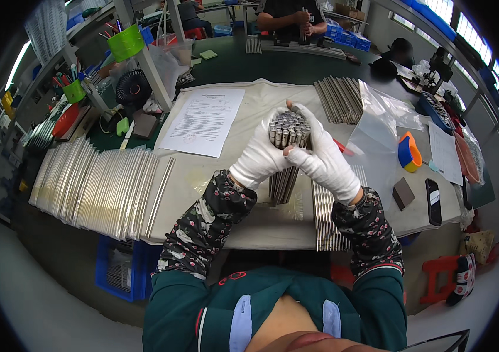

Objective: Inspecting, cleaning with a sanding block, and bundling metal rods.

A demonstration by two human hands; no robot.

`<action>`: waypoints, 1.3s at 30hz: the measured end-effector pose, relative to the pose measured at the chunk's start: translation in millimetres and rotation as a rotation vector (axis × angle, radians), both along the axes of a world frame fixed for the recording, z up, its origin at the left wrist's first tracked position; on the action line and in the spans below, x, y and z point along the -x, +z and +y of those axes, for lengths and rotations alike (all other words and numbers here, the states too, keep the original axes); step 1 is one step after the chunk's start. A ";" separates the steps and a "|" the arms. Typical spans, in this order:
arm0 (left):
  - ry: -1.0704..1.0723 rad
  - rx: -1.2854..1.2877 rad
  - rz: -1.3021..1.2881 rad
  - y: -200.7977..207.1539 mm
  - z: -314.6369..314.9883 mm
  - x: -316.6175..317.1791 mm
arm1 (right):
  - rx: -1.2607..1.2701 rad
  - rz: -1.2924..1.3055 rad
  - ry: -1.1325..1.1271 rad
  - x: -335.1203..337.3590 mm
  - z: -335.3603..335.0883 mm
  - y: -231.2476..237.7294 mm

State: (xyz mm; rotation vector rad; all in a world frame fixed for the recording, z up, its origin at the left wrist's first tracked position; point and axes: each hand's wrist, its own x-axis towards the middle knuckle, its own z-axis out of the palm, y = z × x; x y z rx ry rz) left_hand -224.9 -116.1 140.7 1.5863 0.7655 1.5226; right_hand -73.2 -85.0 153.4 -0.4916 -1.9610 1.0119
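Observation:
A thick bundle of metal rods (288,136) stands upright over the middle of the cloth-covered table (234,226), its round ends facing up. My left hand (261,154), in a white glove with bare fingertips, is wrapped round the bundle's left side. From the other side my right hand (325,161), gloved the same way, closes round its upper part. Below my hands the lengths of the rods show; whether their lower ends touch the table I cannot tell. A row of loose metal rods (327,220) lies flat beside my right forearm. One single rod (160,196) lies left of my left forearm.
Many rods in clear sleeves (94,182) cover the table's left end. A printed sheet (202,121) lies behind them. More rods (338,100), clear plastic bags (372,132), a tape dispenser (409,152), a brown block (403,194) and a phone (433,202) sit to the right.

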 end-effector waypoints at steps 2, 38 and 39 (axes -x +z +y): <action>0.005 0.037 -0.087 2.5 5.0 1.6 | -0.097 -0.070 0.048 -10.3 -3.4 11.5; -0.026 0.207 0.037 -7.2 25.4 -35.1 | -0.295 -0.135 -0.681 -163.1 1.6 -27.9; -0.032 0.211 -0.001 -5.6 27.3 -36.9 | -0.173 -0.006 -0.464 -133.9 0.1 -12.3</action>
